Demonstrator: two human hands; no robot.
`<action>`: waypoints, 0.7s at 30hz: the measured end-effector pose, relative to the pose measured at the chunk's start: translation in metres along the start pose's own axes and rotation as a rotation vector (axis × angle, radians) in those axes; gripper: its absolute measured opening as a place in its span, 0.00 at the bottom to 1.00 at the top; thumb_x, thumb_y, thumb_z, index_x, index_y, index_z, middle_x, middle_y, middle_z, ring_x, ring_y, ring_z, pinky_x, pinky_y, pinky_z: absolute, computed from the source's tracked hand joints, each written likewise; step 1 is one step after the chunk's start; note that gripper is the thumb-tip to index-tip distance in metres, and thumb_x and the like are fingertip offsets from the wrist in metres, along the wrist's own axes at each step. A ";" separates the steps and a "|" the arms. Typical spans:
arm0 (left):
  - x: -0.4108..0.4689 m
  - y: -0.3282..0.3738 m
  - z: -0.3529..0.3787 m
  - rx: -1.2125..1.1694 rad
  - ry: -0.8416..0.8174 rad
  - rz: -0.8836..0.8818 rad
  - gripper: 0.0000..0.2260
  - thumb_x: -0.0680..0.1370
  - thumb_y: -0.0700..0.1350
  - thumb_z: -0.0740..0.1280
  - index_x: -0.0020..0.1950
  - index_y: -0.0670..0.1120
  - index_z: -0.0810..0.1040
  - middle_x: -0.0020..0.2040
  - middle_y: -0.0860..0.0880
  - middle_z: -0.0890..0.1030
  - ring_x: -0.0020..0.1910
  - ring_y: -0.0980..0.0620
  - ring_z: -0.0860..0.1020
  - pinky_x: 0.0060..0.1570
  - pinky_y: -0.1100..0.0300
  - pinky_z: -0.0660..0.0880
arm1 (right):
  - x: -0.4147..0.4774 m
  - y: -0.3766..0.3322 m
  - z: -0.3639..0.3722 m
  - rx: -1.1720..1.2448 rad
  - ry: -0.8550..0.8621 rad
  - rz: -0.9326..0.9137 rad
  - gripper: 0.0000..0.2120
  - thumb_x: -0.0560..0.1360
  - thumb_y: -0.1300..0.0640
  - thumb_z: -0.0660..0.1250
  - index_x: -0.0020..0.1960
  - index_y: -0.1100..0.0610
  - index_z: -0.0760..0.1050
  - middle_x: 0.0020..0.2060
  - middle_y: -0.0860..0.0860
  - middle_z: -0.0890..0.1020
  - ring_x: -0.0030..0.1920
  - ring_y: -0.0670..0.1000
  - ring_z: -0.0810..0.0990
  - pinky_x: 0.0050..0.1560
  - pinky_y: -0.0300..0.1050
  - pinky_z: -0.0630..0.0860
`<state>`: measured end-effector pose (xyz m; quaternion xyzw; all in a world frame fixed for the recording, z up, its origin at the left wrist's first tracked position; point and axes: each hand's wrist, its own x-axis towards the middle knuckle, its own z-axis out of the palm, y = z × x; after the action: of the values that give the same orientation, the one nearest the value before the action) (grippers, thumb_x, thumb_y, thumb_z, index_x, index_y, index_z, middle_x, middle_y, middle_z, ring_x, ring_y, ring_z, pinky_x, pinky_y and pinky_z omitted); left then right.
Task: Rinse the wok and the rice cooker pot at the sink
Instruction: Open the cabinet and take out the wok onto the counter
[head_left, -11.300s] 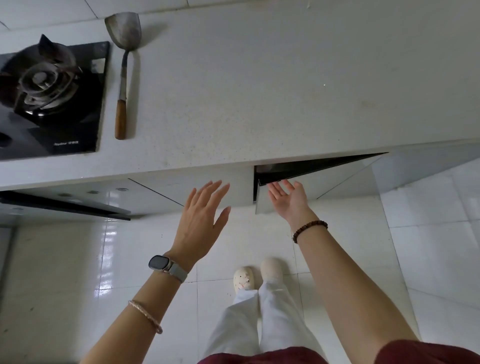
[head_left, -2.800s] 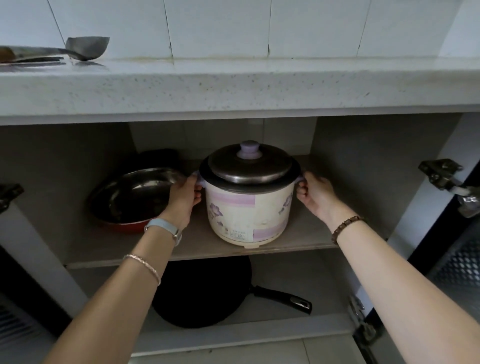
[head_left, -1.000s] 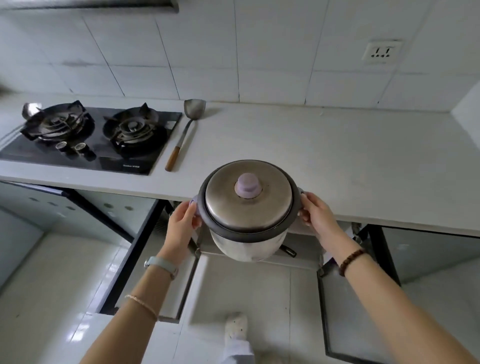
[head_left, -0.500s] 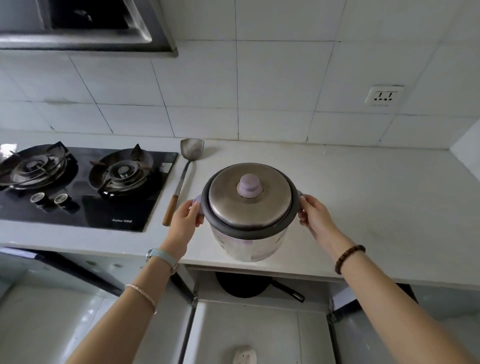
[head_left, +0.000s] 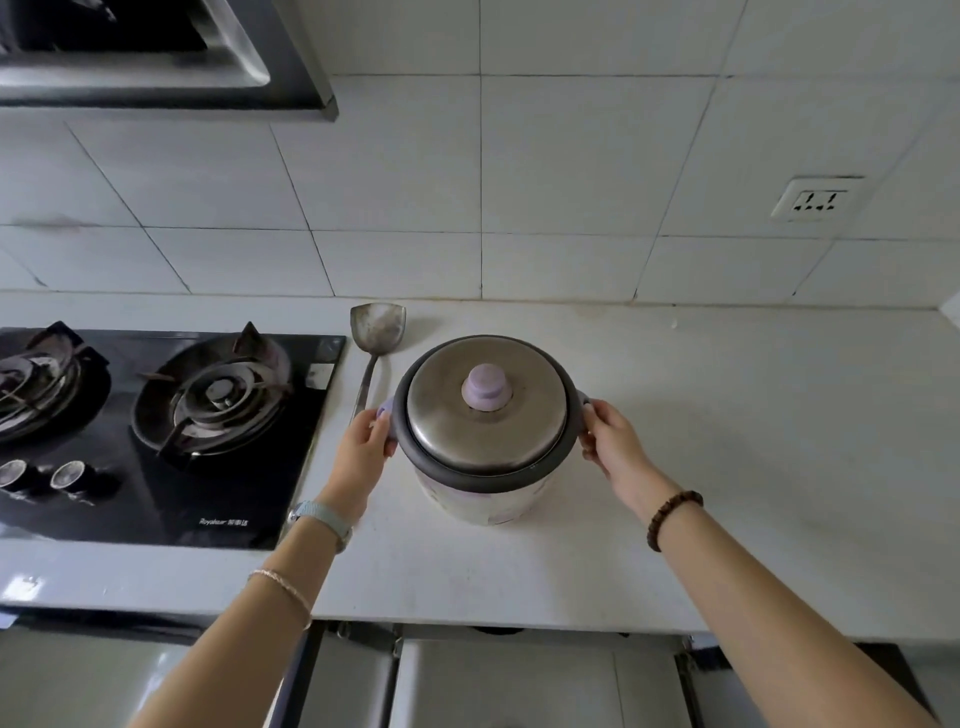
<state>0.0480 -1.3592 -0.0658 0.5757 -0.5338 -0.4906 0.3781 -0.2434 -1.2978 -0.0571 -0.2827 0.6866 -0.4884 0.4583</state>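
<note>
One left hand (head_left: 363, 453) and one right hand (head_left: 612, 448) grip one cooker (head_left: 488, 452).

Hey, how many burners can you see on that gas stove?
2. One burner sits at the stove's right end, beside the spatula; the other is at the left, cut off by the picture's edge. More could lie beyond that edge.

The rice cooker (head_left: 485, 431) stands on the counter (head_left: 753, 467), right of the spatula (head_left: 375, 343) and stove (head_left: 171, 431).
</note>
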 end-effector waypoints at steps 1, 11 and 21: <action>0.003 0.001 0.000 0.004 0.005 -0.006 0.13 0.84 0.46 0.56 0.43 0.43 0.72 0.32 0.50 0.69 0.33 0.52 0.66 0.38 0.59 0.65 | 0.004 0.000 0.003 -0.001 -0.003 0.005 0.11 0.83 0.56 0.55 0.47 0.52 0.74 0.29 0.48 0.69 0.29 0.47 0.65 0.31 0.41 0.63; 0.021 -0.003 -0.003 -0.042 0.007 -0.029 0.13 0.84 0.46 0.55 0.42 0.46 0.71 0.31 0.50 0.69 0.31 0.55 0.65 0.36 0.62 0.65 | 0.021 -0.005 0.013 -0.044 -0.012 0.039 0.12 0.83 0.55 0.54 0.59 0.57 0.74 0.31 0.48 0.70 0.30 0.47 0.67 0.33 0.41 0.65; -0.003 0.002 -0.003 -0.162 0.121 -0.147 0.11 0.83 0.46 0.56 0.58 0.42 0.74 0.40 0.47 0.78 0.35 0.53 0.73 0.37 0.62 0.71 | -0.001 -0.006 0.009 -0.019 0.069 0.094 0.13 0.82 0.49 0.57 0.59 0.56 0.72 0.40 0.52 0.78 0.33 0.49 0.73 0.34 0.42 0.72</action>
<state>0.0508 -1.3567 -0.0622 0.6092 -0.4251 -0.5229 0.4180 -0.2355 -1.3025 -0.0524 -0.2373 0.7191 -0.4693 0.4542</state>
